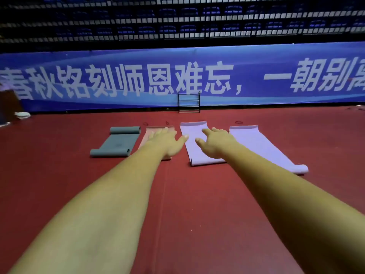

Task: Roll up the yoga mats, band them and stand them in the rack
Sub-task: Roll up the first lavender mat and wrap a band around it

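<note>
Mid-frame lie one grey mat (pixel 118 142), one pink mat (pixel 149 130) and two lilac ones, the left lilac mat (pixel 192 148) and the right lilac mat (pixel 262 147): four in all. Above them in the frame are one rack (pixel 189 102) and at least three bands (pixel 238 122). Two hands show, the left hand (pixel 166 141) and the right hand (pixel 215 143).

Red floor (pixel 59 175), blue banner (pixel 197 56) with white characters, dim blue seating (pixel 167 11) above

Grey mat (pixel 118 141), pink mat (pixel 160 128) (red floor (pixel 187 204))
</note>
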